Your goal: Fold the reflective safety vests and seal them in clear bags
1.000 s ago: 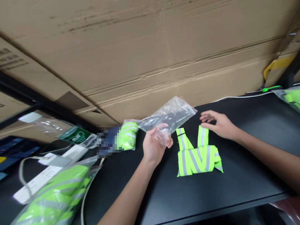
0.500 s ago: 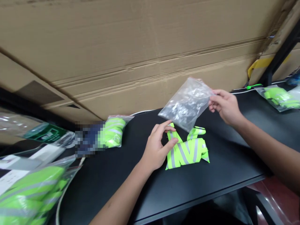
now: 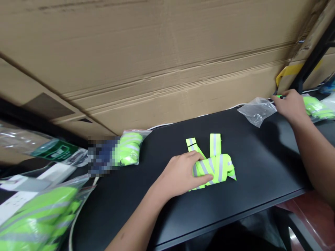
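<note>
Fingers (image 3: 199,168) of the left hand (image 3: 180,176) lie slightly spread, pressing down on a folded neon-yellow reflective vest (image 3: 221,168) on the black table (image 3: 261,167). Farther right, the right hand (image 3: 290,105), fingers curled downward, sits just beside a clear zip bag (image 3: 256,111).

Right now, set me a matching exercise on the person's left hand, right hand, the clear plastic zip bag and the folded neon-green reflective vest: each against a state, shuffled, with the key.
Things:
1. left hand
2. right hand
3. clear plastic zip bag
4. folded neon-green reflective vest

States:
A. lying crumpled on the black table
B. resting on folded fabric
C. two straps pointing away from the person
D. beside the bag's right end

Pairs: 1-B, 2-D, 3-A, 4-C
</note>
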Demonstrator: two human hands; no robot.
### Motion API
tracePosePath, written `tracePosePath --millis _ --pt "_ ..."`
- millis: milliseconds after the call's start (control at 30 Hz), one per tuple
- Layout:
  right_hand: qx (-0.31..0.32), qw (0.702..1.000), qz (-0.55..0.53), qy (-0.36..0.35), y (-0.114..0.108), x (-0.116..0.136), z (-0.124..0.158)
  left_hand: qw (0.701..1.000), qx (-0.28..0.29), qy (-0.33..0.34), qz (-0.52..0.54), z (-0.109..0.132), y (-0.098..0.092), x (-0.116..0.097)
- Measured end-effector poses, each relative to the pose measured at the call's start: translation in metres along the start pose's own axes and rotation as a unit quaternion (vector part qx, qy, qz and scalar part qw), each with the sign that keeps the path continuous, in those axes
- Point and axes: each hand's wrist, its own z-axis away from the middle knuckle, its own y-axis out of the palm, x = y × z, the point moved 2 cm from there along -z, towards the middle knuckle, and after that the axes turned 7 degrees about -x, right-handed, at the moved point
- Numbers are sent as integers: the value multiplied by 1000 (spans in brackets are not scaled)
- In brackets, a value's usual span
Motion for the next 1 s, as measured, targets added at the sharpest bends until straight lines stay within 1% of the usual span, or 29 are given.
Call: tracePosePath --millis 33,67,100,133,167,200,233,267,300,367,433,467,500,533,600,633,667,700,733,767,833,867,933,1000 --pt "-10 1000 -10 -8 -1 12 10 1000 1 -4 2 0 0 0" --pt "6 999 -29 -26 -1 27 23 1000 4 -10 2 -1 1 1" --pt "38 996 -53 -53 1 43 40 1000 10 -16 2 -2 1 1" --pt "109 985 -92 -97 3 59 61 1000 17 -21 1 -2 2 1" --pt "213 952 -158 -151 7 75 84 999 24 -27 2 -3 2 2" --pt "315 909 -192 -194 10 89 108 999 31 -32 4 -4 3 2" --pt "389 871 -194 -229 12 100 129 999 35 -37 9 -4 4 2" --pt "441 841 -173 -262 14 108 148 998 38 -40 15 -5 4 3" --pt "473 820 -153 -284 15 114 161 998 40 -42 23 -7 4 3" --pt "517 795 -121 -293 20 121 175 998 43 -40 37 -11 3 4" --pt "523 790 -120 -296 23 127 173 998 38 -30 35 -18 0 4" --pt "508 793 -132 -308 24 129 170 999 29 -23 23 -21 -2 3" --pt "478 800 -146 -331 25 131 166 1000 12 -15 3 -25 -4 1" --pt "431 810 -155 -366 25 132 164 1000 -13 -6 -25 -27 -5 -1" --pt "320 820 -135 -454 26 130 165 993 -60 15 -97 -27 -6 -8" --pt "270 816 -107 -500 26 126 169 988 -68 30 -134 -24 -4 -11" --pt "229 804 -75 -543 27 121 175 983 -64 44 -164 -18 -1 -15" --pt "206 787 -48 -580 26 115 182 980 -48 57 -184 -10 4 -19" --pt "202 769 -35 -606 25 108 190 980 -27 64 -188 0 8 -23" --pt "215 756 -39 -617 23 102 196 983 -9 65 -171 10 12 -26" --pt "274 750 -87 -596 16 90 204 994 12 52 -95 30 16 -30" --pt "306 755 -123 -567 13 86 205 998 10 35 -49 37 16 -30" --pt "335 785 -184 -488 7 82 202 999 -21 -18 18 45 14 -28" --pt "337 823 -203 -409 7 82 195 995 -56 -82 26 44 11 -23"
